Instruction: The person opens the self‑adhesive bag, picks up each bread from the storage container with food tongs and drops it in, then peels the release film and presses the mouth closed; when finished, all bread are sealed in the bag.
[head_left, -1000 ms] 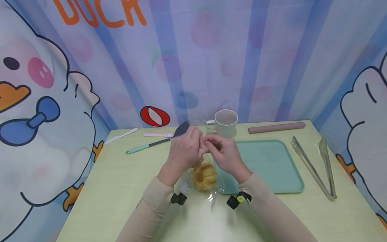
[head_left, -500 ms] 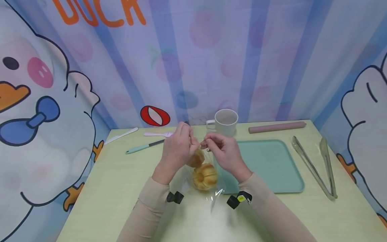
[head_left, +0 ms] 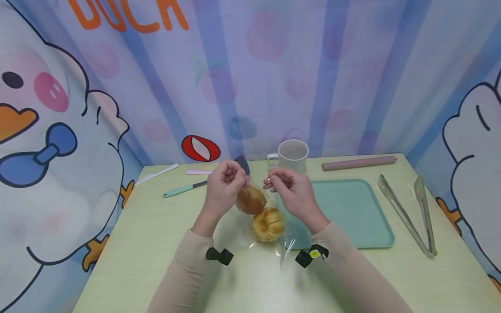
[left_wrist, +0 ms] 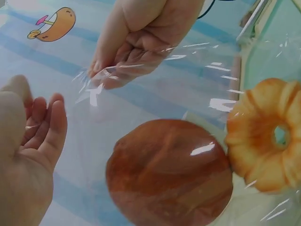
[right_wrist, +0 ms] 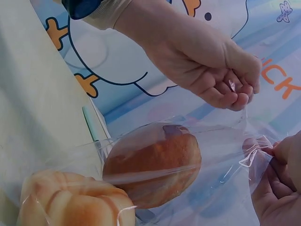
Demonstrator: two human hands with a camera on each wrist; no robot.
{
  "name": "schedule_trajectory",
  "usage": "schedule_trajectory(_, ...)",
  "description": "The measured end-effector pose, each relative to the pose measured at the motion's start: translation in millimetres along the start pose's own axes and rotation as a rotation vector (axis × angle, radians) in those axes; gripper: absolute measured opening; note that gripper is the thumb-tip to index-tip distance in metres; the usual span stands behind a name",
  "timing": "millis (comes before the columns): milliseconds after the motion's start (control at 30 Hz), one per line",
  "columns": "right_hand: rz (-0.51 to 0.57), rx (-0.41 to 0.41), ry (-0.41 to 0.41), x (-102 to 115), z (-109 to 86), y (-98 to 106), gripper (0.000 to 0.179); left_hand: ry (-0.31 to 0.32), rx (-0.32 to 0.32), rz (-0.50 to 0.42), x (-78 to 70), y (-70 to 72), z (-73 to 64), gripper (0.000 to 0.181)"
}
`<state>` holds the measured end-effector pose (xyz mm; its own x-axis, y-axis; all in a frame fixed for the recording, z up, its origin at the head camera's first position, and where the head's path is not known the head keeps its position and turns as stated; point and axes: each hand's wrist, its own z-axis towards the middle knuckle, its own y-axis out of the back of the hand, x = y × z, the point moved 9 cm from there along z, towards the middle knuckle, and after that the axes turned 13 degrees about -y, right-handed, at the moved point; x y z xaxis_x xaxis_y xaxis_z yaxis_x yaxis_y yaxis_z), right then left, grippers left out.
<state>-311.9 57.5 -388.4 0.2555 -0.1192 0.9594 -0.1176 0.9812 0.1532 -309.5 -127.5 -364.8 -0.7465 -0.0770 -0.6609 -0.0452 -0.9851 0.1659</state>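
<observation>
A clear plastic bag holds a round brown bun and a golden, fluted ring-shaped cake. My right hand pinches the bunched mouth of the bag, as both wrist views show. My left hand is raised just left of it, fingers curled. A shiny bit of film shows among its fingers in the right wrist view, and a thin strand runs from its fingertips to the bag. Both hands are above the bun, a small gap between them. The exact grip of the left fingertips is partly hidden.
A green tray lies right of the bag, with metal tongs beyond it. At the back stand a white mug and a pink rod. A spatula, pink utensil and white knife lie at left.
My left hand has drawn away to the left from my right hand, which has barely moved. The brown bun, mostly hidden before, now shows, and the bag's film has spread between the hands.
</observation>
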Motion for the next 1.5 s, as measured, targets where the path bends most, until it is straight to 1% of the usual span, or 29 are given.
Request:
schedule_trajectory(67, 0.001, -0.002, -0.006, -0.9, 0.4, 1.3, 0.012, -0.032, 0.009, 0.040, -3.6, 5.2, 0.5, 0.001)
schedule_trajectory(167, -0.010, -0.007, -0.015, -1.7, 0.9, 2.9, 0.012, -0.084, 0.033, 0.101, -10.1, 10.3, 2.0, 0.009)
schedule_trajectory(233, -0.018, -0.009, -0.023, -1.7, 1.0, 3.4, 0.013, -0.119, 0.055, 0.176, -14.0, 12.6, 2.9, 0.016)
schedule_trajectory(300, -0.025, -0.013, -0.026, -1.6, 1.1, 3.6, 0.013, -0.178, 0.085, 0.258, -18.2, 13.7, 3.9, 0.025)
schedule_trajectory(433, -0.026, -0.013, -0.021, -2.3, 1.1, 3.4, 0.014, -0.329, 0.172, 0.473, -28.0, 12.6, 4.5, 0.040)
schedule_trajectory(467, -0.025, -0.014, -0.019, -2.2, 1.1, 3.4, 0.014, -0.363, 0.196, 0.521, -29.7, 11.7, 4.2, 0.040)
schedule_trajectory(533, -0.019, -0.016, -0.016, -2.5, 1.6, 4.0, 0.013, -0.407, 0.234, 0.606, -31.5, 11.3, 3.2, 0.039)
schedule_trajectory(633, -0.007, -0.026, -0.014, -2.4, 2.2, 6.1, 0.012, -0.436, 0.259, 0.681, -33.6, 14.2, 2.3, 0.029)
schedule_trajectory(733, 0.011, -0.044, -0.014, -2.9, 2.7, 9.2, 0.012, -0.431, 0.233, 0.686, -33.2, 21.7, 2.5, 0.020)
schedule_trajectory(800, 0.030, -0.053, -0.013, -3.3, 2.7, 10.7, 0.011, -0.401, 0.187, 0.647, -30.3, 28.9, 3.2, 0.014)
schedule_trajectory(867, 0.046, -0.057, -0.009, -3.2, 2.5, 11.5, 0.011, -0.360, 0.126, 0.606, -25.4, 36.8, 3.1, 0.013)
schedule_trajectory(933, 0.061, -0.055, -0.003, -3.0, 2.2, 11.3, 0.011, -0.334, 0.078, 0.579, -21.2, 42.7, 1.9, 0.013)
schedule_trajectory(967, 0.065, -0.054, 0.000, -3.0, 2.0, 11.2, 0.011, -0.328, 0.067, 0.582, -20.0, 44.2, 0.9, 0.015)
schedule_trajectory(1033, 0.070, -0.052, 0.006, -2.7, 1.7, 10.7, 0.011, -0.340, 0.085, 0.617, -20.1, 43.2, -1.4, 0.022)
schedule_trajectory(1100, 0.071, -0.052, 0.009, -2.8, 1.4, 10.4, 0.011, -0.359, 0.139, 0.668, -21.1, 38.9, -3.6, 0.033)
schedule_trajectory(1167, 0.073, -0.052, 0.010, -3.1, 1.2, 10.6, 0.012, -0.381, 0.207, 0.722, -21.8, 33.6, -5.9, 0.041)
schedule_trajectory(1233, 0.075, -0.054, 0.009, -3.3, 1.1, 11.0, 0.012, -0.393, 0.259, 0.761, -22.4, 30.0, -7.2, 0.037)
schedule_trajectory(1300, 0.071, -0.060, 0.007, -3.6, 1.0, 12.1, 0.013, -0.398, 0.282, 0.777, -22.0, 29.5, -8.2, 0.028)
schedule_trajectory(1367, 0.066, -0.066, 0.008, -3.4, 1.0, 13.1, 0.013, -0.392, 0.262, 0.763, -22.0, 32.9, -8.0, 0.020)
schedule_trajectory(1400, 0.062, -0.069, 0.009, -3.2, 1.1, 13.6, 0.013, -0.379, 0.233, 0.732, -21.8, 36.3, -7.3, 0.017)
schedule_trajectory(1467, 0.050, -0.078, 0.009, -3.1, 1.4, 14.8, 0.013, -0.330, 0.166, 0.631, -18.7, 44.5, -6.5, 0.013)
schedule_trajectory(1500, 0.048, -0.083, 0.009, -3.0, 1.6, 15.4, 0.012, -0.291, 0.129, 0.551, -16.2, 48.7, -6.1, 0.012)
